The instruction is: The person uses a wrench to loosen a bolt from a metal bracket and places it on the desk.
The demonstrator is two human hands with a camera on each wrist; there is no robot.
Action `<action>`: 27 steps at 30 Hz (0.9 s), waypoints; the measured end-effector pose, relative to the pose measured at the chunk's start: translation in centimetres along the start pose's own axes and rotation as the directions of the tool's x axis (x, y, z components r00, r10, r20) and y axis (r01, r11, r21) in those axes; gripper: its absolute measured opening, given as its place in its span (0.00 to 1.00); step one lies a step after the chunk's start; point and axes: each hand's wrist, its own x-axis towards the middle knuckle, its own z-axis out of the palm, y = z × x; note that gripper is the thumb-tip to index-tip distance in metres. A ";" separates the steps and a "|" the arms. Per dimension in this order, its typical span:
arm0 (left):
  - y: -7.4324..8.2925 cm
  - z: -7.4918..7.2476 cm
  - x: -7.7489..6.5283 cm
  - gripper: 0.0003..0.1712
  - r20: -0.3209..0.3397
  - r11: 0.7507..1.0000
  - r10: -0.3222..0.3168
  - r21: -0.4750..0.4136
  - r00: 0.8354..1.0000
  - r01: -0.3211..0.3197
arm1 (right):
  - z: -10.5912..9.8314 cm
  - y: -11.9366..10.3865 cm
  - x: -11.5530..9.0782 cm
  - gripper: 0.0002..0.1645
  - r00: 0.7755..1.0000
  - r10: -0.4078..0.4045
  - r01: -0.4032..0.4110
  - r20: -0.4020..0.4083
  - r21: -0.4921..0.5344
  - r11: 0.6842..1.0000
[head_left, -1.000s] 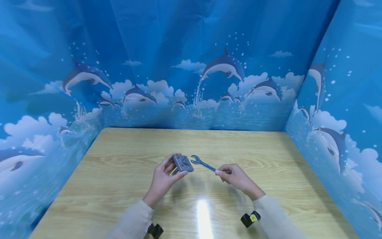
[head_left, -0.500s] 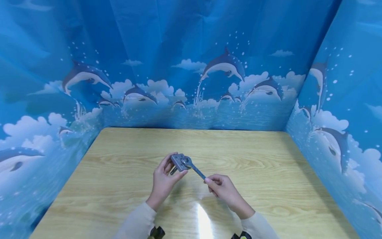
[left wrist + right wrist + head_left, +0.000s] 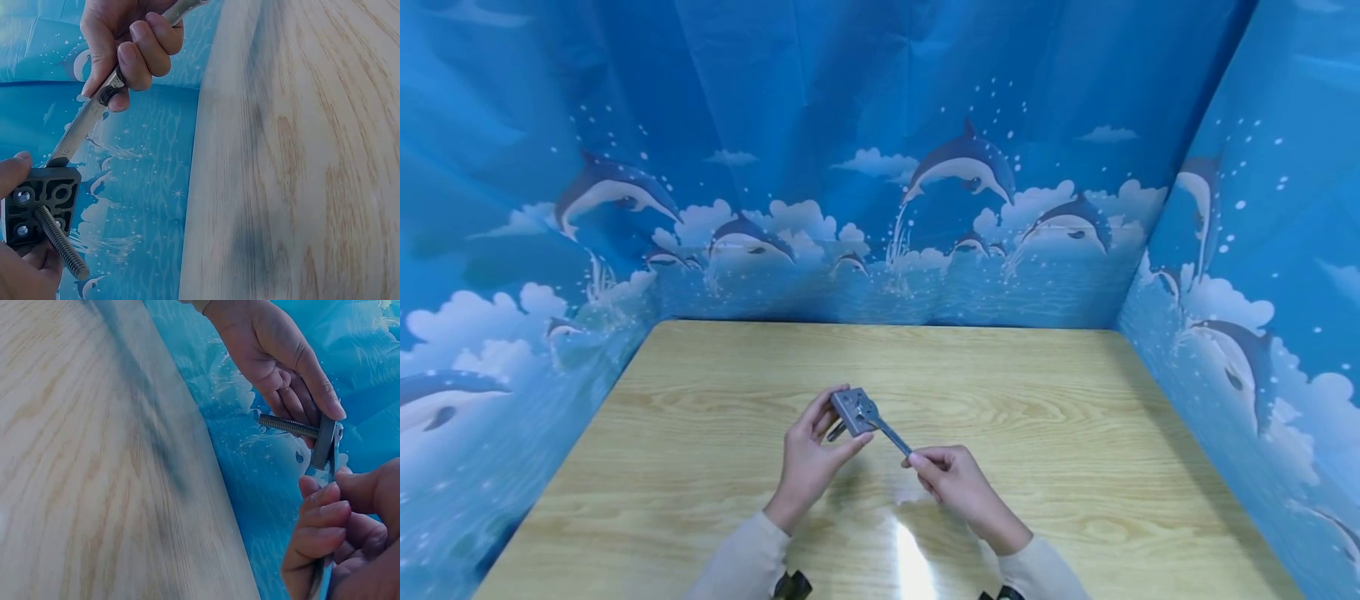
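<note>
My left hand (image 3: 805, 467) holds a small grey square block (image 3: 848, 410) by its edges, above the table. A threaded bolt (image 3: 61, 244) sticks out of the block's ribbed back, as the left wrist view shows. In my right hand (image 3: 953, 487) is the shank of a metal open-end wrench (image 3: 892, 436), pinched between thumb and curled fingers. The wrench's head lies against the block's front face, over its middle. Seen edge-on in the right wrist view, the wrench head is flush along the block (image 3: 324, 445); its fit on the bolt end is too small to tell.
Both hands are above a wood-grain table (image 3: 760, 350). Blue curtains (image 3: 850, 108) printed with dolphins and clouds enclose it at the back and both sides. A bright light reflection lies on the table near the front.
The right hand has brought the wrench left and down from beside the block onto its front face. Over the last half second, its handle end has swung slightly down and left.
</note>
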 end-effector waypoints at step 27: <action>1.2 -1.7 0.0 0.44 0.241 0.998 -0.066 0.006 0.968 0.067 | -6.1 0.8 5.2 0.21 0.940 -0.094 0.153 0.329 -0.161 0.975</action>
